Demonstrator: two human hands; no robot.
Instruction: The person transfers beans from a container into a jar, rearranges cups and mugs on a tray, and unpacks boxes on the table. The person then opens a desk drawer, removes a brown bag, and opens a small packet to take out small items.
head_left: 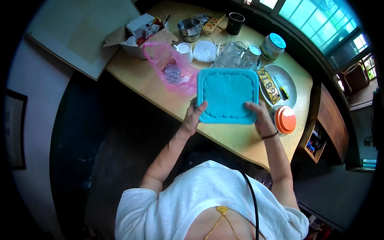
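Observation:
A turquoise plastic container with a rounded rectangular lid (229, 96) is held up in front of me over the table's near edge. My left hand (193, 117) grips its left side, thumb on top. On its right side my right hand (262, 118) has the same kind of hold, thumb over the rim; the other fingers are mostly hidden beneath. Just right of my right hand stands a jar with an orange lid (285, 120). A pink plastic bag (157, 60) with bubble wrap (173, 74) in it lies to the left of the container.
Behind the container are several glasses (230, 54), a white mug (184, 51), metal pots (189, 29) and a dark cup (235, 24). A round tray (290, 78) holds a yellow number plate (269, 85) and a screwdriver (282, 90). An open carton (138, 40) sits at the back left.

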